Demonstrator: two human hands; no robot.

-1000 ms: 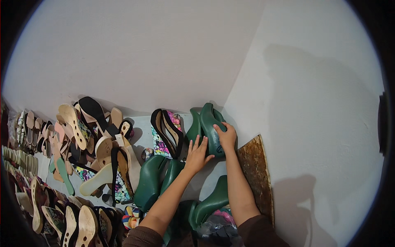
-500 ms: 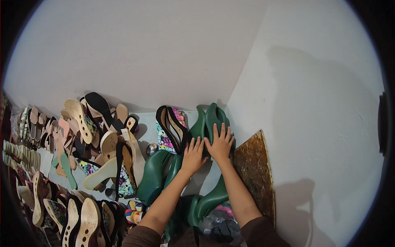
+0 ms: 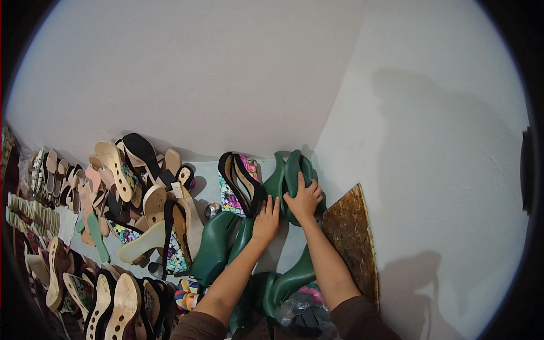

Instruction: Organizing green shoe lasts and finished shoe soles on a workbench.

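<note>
A pair of dark green shoe lasts (image 3: pixel 276 180) stands upright near the wall corner. My right hand (image 3: pixel 305 201) wraps over the right-hand last (image 3: pixel 293 168), thumb on its left side and fingers bent round it. My left hand (image 3: pixel 266 222) lies with its fingers stretched out at the lower end of the left-hand last, beside a pair of colourful wedge soles with black edges (image 3: pixel 238 184); it holds nothing. More green lasts (image 3: pixel 214 243) lie left of my left forearm, and others (image 3: pixel 294 277) sit between my arms.
Sandals and soles (image 3: pixel 122 170) are heaped on the left, with a row of wooden-looking soles (image 3: pixel 124 300) at the lower left. A brown mottled board (image 3: pixel 354 238) leans against the right wall (image 3: pixel 442 170). A clear plastic bag (image 3: pixel 309 314) lies between my forearms.
My right hand's fingers have gone from spread flat to bent round the green last. My left hand has shifted slightly down, its fingers closer together. The whole view has tilted a little.
</note>
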